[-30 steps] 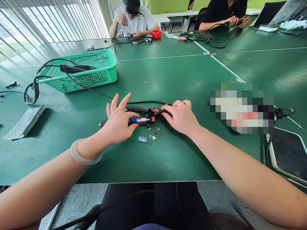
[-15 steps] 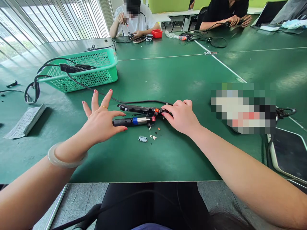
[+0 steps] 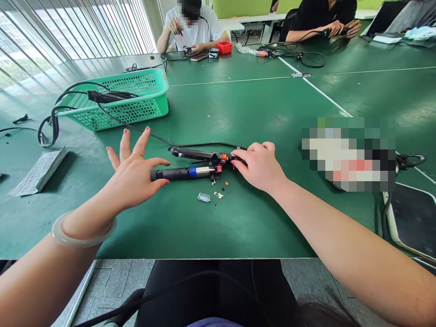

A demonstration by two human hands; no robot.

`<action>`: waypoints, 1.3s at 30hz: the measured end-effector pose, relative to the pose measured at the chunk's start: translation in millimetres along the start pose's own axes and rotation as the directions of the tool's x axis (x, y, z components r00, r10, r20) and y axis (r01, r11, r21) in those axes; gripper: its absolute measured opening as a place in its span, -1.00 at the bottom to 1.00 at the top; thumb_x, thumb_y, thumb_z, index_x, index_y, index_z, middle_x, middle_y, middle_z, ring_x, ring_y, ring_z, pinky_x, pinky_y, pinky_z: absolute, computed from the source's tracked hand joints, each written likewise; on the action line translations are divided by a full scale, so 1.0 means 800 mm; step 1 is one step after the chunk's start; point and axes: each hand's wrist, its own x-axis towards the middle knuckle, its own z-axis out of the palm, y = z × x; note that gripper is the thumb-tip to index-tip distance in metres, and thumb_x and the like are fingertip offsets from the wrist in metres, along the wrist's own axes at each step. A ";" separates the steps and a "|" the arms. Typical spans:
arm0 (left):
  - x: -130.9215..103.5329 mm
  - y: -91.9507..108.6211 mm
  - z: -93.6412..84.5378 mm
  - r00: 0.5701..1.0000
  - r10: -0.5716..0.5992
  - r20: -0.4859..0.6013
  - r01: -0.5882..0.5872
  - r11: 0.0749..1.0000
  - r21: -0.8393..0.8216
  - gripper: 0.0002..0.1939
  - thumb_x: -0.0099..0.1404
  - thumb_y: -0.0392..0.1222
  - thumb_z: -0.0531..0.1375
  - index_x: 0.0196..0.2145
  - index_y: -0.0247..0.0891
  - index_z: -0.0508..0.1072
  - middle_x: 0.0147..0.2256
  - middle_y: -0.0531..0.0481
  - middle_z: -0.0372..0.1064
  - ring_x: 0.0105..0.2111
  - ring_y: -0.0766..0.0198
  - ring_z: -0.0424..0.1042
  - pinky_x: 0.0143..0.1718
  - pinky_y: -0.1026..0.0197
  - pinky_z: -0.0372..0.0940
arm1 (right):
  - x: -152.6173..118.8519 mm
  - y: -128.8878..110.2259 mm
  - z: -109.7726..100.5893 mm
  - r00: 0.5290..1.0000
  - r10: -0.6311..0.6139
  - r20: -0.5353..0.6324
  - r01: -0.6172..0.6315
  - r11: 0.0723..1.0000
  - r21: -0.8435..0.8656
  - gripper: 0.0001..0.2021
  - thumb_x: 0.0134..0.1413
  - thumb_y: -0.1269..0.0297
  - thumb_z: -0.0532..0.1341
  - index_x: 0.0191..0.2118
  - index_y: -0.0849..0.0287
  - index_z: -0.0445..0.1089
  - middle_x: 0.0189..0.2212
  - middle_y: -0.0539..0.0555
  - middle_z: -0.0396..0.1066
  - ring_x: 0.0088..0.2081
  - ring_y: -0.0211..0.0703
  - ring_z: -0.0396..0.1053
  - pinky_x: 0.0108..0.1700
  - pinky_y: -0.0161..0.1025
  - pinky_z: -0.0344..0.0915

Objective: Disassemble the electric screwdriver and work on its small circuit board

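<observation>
"How is the left hand (image 3: pixel 132 178)?"
"Spread wide, thumb and forefinger parted about the left end of the black device (image 3: pixel 199 156). Whether they touch it, I can't tell."
"And the right hand (image 3: pixel 261 167)?"
"Curled, with thumb and fingers closed on the device's right end."
"Where does that lie?"
"On the green table (image 3: pixel 252 231), between the hands, its two long arms side by side."
"Anything around it?"
"A grey plate (image 3: pixel 204 197) and a pale metal piece (image 3: pixel 218 195) just on the near side; farther off, leftward, a green basket (image 3: pixel 150 110)."
</observation>
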 end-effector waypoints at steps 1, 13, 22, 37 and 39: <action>-0.002 -0.005 -0.002 1.000 -0.010 -0.004 0.010 1.000 0.000 -0.66 0.13 -0.07 0.30 -0.10 -0.01 0.59 0.43 0.19 -0.45 0.34 -0.52 -0.56 0.17 -0.66 -0.39 | 0.000 0.000 0.000 1.000 -0.001 0.002 0.001 1.000 -0.001 -0.71 0.29 0.18 0.08 -0.08 0.12 0.51 -0.43 0.10 0.42 -0.24 -0.08 0.30 -0.02 -0.04 -0.01; -0.011 -0.042 -0.009 0.977 -0.121 0.176 0.147 0.978 -0.147 -0.57 0.29 0.04 0.14 0.06 -0.10 0.50 0.43 -0.01 -0.47 0.37 -0.37 -0.46 0.25 -0.45 -0.21 | -0.002 0.001 0.001 1.000 0.002 0.008 -0.002 1.000 -0.010 -0.70 0.29 0.17 0.07 -0.07 0.11 0.50 -0.43 0.10 0.41 -0.23 -0.08 0.30 -0.02 -0.04 -0.02; -0.024 -0.037 0.011 0.997 -0.039 -0.065 0.047 0.990 0.130 -0.66 0.29 0.08 0.18 -0.12 -0.13 0.59 0.43 0.00 -0.37 0.35 -0.47 -0.58 0.09 -0.71 -0.44 | -0.002 0.000 0.001 1.000 0.003 0.004 -0.003 1.000 -0.026 -0.69 0.29 0.16 0.06 -0.06 0.11 0.50 -0.43 0.10 0.40 -0.24 -0.06 0.28 -0.02 -0.03 -0.01; -0.023 -0.041 0.007 0.981 -0.127 -0.147 0.123 0.992 -0.035 -0.71 0.21 0.11 0.23 -0.27 -0.09 0.60 0.31 -0.03 0.10 0.38 -0.15 -0.22 0.28 -0.43 -0.22 | -0.002 -0.001 0.000 1.000 0.007 0.001 -0.007 1.000 -0.021 -0.70 0.29 0.16 0.07 -0.08 0.11 0.51 -0.44 0.09 0.39 -0.23 -0.07 0.29 -0.02 -0.02 -0.01; -0.018 -0.049 0.004 0.991 -0.129 -0.034 0.123 0.980 -0.155 -0.61 0.19 0.12 0.20 -0.16 -0.16 0.60 0.35 -0.11 -0.01 0.38 -0.15 -0.19 0.31 -0.26 -0.12 | -0.002 -0.001 0.000 1.000 0.007 0.002 -0.007 1.000 -0.014 -0.70 0.29 0.16 0.07 -0.08 0.11 0.51 -0.44 0.09 0.39 -0.24 -0.08 0.29 -0.02 -0.03 -0.02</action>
